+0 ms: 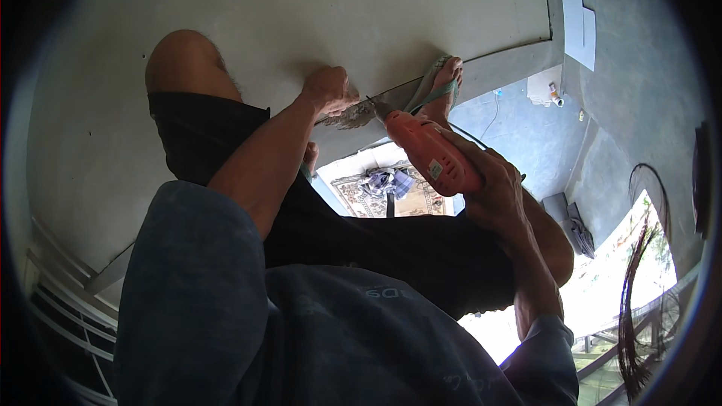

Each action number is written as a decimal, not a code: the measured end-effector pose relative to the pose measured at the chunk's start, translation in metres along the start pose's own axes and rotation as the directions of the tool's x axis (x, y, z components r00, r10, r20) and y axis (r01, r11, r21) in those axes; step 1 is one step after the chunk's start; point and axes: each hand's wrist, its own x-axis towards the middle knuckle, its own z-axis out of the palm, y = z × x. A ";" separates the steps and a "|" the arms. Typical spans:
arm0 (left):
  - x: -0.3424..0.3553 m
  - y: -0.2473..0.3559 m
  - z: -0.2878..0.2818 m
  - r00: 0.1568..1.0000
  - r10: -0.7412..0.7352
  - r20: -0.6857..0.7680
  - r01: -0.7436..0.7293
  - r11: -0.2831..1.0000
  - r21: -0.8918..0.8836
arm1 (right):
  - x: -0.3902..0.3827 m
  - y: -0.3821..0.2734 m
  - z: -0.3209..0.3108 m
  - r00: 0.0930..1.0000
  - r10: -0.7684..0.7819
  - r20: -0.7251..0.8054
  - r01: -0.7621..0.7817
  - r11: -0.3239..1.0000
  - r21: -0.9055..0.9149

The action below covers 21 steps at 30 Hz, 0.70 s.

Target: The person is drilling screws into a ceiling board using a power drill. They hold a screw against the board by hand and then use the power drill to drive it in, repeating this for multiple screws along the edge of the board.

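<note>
The surface is a wide, plain grey slab (421, 7), smooth in most of its part, with a few small dark spots. Along its near edge there is a rough, broken patch (350, 116), brownish and uneven. Beyond the edge, the room appears lower down: a bluish floor (511, 124), a patterned mat (347, 186) with a checked cloth (396, 183) lying on it, and a grey wall (624, 53) at the right. At the lower right, strong daylight comes through an opening; at the lower left there are pale curved bars (71, 316).

I count one drill (432, 152), red, with one thin bit (371, 100). It is in the right hand (492, 184), beyond the slab's edge, and its bit points to the upper left, near the rough patch; whether the tip touches it, I cannot tell. The fingers of the right hand are clamped on the drill's body.

There is one left hand (331, 90), just beside the patch. Its fingers are curled together; if they grip something, I cannot tell. Two feet are visible: one foot (444, 90) in a greenish sandal (429, 83), and another (310, 156), partly hidden.
</note>
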 end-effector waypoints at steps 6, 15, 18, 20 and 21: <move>-0.004 0.001 -0.006 0.999 0.033 0.040 -0.031 0.999 -0.045 | 0.002 0.010 0.007 0.997 0.061 0.050 -0.059 0.997 -0.043; -0.007 0.005 -0.007 0.999 0.025 0.034 -0.022 0.996 -0.082 | 0.010 0.004 0.010 0.990 0.081 0.119 -0.073 0.995 -0.071; -0.005 0.006 -0.009 0.998 0.033 0.055 -0.030 0.999 -0.045 | 0.010 0.008 0.013 0.990 0.072 0.123 -0.067 0.997 -0.045; -0.005 0.003 -0.007 0.998 0.053 0.044 -0.050 0.996 -0.075 | 0.011 0.008 0.014 0.990 0.074 0.123 -0.067 0.996 -0.061; -0.004 0.002 -0.006 0.998 0.053 0.044 -0.050 0.996 -0.076 | 0.011 0.007 0.015 0.990 0.077 0.122 -0.067 0.995 -0.077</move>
